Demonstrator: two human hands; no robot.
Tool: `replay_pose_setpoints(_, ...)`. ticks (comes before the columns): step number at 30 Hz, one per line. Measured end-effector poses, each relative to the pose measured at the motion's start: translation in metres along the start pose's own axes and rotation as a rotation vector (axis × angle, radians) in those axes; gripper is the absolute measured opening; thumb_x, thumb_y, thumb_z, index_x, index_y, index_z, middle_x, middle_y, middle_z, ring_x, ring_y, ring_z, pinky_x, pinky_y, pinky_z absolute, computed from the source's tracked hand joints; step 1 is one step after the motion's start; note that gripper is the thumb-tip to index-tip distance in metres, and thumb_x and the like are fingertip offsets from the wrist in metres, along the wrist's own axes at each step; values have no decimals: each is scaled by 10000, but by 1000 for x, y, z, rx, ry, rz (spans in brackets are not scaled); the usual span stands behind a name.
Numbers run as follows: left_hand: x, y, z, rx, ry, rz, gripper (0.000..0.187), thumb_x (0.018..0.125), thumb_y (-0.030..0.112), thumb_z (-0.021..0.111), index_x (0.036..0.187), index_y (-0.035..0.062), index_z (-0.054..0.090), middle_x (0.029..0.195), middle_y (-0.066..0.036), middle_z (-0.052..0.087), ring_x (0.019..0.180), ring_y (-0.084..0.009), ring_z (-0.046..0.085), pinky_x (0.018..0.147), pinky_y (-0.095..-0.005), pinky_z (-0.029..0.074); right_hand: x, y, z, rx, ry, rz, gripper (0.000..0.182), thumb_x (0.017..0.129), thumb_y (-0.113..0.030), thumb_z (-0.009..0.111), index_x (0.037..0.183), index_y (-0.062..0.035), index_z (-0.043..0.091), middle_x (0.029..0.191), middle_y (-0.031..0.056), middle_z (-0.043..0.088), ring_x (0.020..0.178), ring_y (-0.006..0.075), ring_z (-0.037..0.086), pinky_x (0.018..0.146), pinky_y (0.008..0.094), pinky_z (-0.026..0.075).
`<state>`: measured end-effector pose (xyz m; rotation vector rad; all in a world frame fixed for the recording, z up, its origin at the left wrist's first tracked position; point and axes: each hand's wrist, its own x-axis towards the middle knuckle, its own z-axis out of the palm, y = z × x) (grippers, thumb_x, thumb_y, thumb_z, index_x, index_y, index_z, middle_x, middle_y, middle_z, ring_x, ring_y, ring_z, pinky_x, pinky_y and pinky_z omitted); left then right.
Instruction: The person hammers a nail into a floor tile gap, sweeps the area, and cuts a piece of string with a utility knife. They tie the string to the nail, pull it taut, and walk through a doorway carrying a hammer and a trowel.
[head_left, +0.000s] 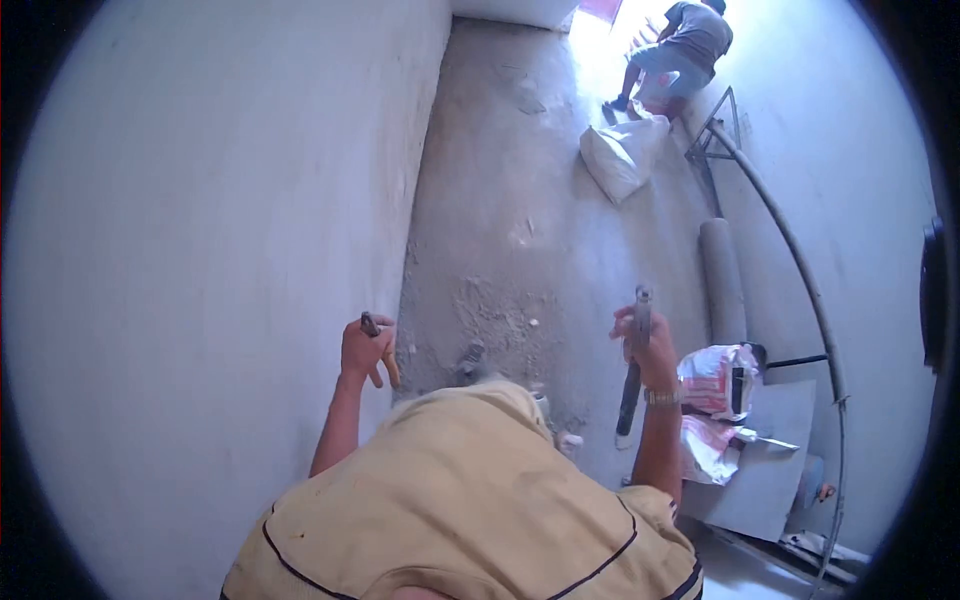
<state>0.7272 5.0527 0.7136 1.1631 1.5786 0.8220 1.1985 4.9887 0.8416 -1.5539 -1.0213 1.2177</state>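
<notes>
My left hand (362, 350) is closed around a short tool with a dark metal end (370, 323), and an orange-yellow part shows below the fingers, close to the left wall. On the other side, my right hand (653, 350) grips a hammer (630, 400). The hammer's metal end points away from me and its dark handle runs back beside my wrist, which wears a watch. Both hands are held out in front of my body, above the floor. Between them lies grey rubble (490, 315) on the dusty floor.
A person (690, 45) crouches at the far right by a white sack (622, 160). Along the right wall are a curved pole (785, 230), a grey roll (722, 280), red-and-white bags (715, 385) and a leaning board (775, 460). A plain wall (220, 250) rises on the left.
</notes>
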Motion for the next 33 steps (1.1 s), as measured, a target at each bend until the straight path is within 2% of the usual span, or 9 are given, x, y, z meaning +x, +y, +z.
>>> replay_pose_setpoints(3,64,21,-21,-60,18,-11,192,833,51,654,999,-24,711,663,-38,647,597,-107,607,573,-283,499,84,-23,21,-13,19,-89,201,907,-199,709,1008,-34,654,769,33,690,547,62,561,455,223,395)
replay_pose_setpoints(10,244,69,-3,-222,90,-57,200,830,41,664,1008,-44,694,673,-44,628,582,-115,590,559,-284,486,248,-36,29,-71,46,76,166,896,-166,700,979,-28,658,771,35,688,637,103,647,499,237,442)
replay_pose_setpoints(16,472,123,30,-192,-111,44,203,806,47,676,995,-23,699,686,-36,618,578,-125,582,544,-281,467,352,-50,46,-76,212,156,147,898,-150,684,958,-17,658,770,26,667,675,123,675,536,256,486)
replay_pose_setpoints(22,673,279,73,-178,-286,211,176,845,149,720,933,-4,714,680,-27,638,595,-117,604,569,-275,487,441,-72,46,-38,351,239,152,900,-155,690,959,-18,658,747,28,664,618,106,635,504,256,473)
replay_pose_setpoints(26,732,364,110,-66,-303,263,245,850,245,740,893,4,718,673,-31,648,588,-112,611,571,-279,484,504,-56,38,-37,456,213,118,907,-145,681,935,-34,654,717,35,660,489,86,538,396,245,372)
replay_pose_setpoints(28,773,378,128,-2,-294,290,265,856,271,719,873,7,728,659,-49,662,564,-109,614,572,-292,492,554,-60,35,-40,450,313,204,863,-151,700,1003,-11,653,726,46,654,456,82,514,383,240,370)
replay_pose_setpoints(29,804,370,135,122,-279,234,292,852,280,715,932,0,741,750,-96,728,649,-172,691,660,-321,535,581,-52,31,-26,440,315,200,860,-144,702,1003,-13,654,728,48,654,458,85,518,383,244,375)
replay_pose_setpoints(32,888,315,143,337,-175,350,342,855,283,699,1032,-6,746,913,-161,769,885,-254,752,828,-335,551,668,-22,20,-88,414,327,220,841,-134,716,1011,-7,657,728,59,656,475,121,543,384,272,394)
replay_pose_setpoints(33,914,329,152,357,-178,357,342,855,283,699,1032,-6,746,913,-161,769,885,-254,752,828,-335,551,699,-15,17,-113,407,333,232,833,-132,722,1015,-3,658,727,63,656,482,138,553,385,284,401)
